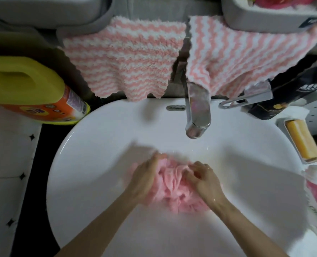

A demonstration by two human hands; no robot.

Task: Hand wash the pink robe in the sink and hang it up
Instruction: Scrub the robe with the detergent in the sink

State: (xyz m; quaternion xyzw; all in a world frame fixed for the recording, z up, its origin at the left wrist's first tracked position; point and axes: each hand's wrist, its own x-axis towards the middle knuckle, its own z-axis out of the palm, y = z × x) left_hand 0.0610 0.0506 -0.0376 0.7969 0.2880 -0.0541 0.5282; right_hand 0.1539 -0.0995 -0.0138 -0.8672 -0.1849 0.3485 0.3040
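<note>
In the white sink (98, 164), the left hand (144, 179) and the right hand (206, 182) are squeezing the bunched pink robe (174, 186), each grip clamped on it.

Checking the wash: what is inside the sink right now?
The sink holds the bunched pink robe, gripped by the left hand and right hand. Whatever lies beneath the robe is covered.

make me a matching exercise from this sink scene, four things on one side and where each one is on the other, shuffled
Things:
1 pink robe
2 detergent jug
3 soap bar
4 striped cloths

Places:
A hanging behind the sink
B left of the sink
C bunched inside the sink
D right of the sink

Pairs: 1-C, 2-B, 3-D, 4-A
</note>
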